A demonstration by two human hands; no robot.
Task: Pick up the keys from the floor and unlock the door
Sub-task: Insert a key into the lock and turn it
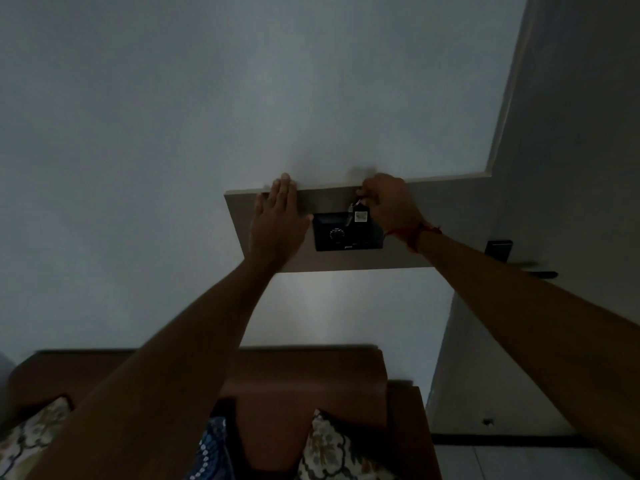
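The room is dim. A brown cabinet door (408, 216) is set high on the pale wall, with a black lock box (332, 237) bearing a round dial at its middle. My left hand (277, 223) lies flat and open against the door's left part, fingers pointing up. My right hand (391, 202) is closed at the door's upper edge, pinching the keys (358, 211); a dark tag with a pale label and a key hang down over the lock box's top right. A red thread circles my right wrist.
A brown wooden headboard (311, 372) stands below the door, with patterned cushions (332, 448) in front of it. A grey wall or pillar (571, 133) rises on the right, carrying a dark switch plate (498, 249). Dark skirting and pale floor tiles (512, 459) show at the lower right.
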